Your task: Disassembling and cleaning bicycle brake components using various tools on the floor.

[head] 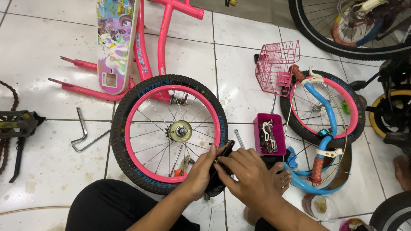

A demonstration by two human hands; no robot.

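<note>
My left hand (200,173) and my right hand (247,174) meet over a small black part (219,174) that I hold between them, just at the lower right rim of a small bicycle wheel (168,132) with a pink rim and black tyre lying flat on the tiled floor. My left fingers pinch the part from the left; my right fingers close on it from the right. The part's exact shape is hidden by my fingers. A pink tray of small metal parts (269,133) sits just beyond my right hand.
A pink bicycle frame (162,40) with a colourful panel lies at the top. Hex keys (84,136) lie left of the wheel. A pink basket (276,66), a second wheel (323,107) and blue handlebars (325,158) lie right. A pedal and chain (15,128) are far left.
</note>
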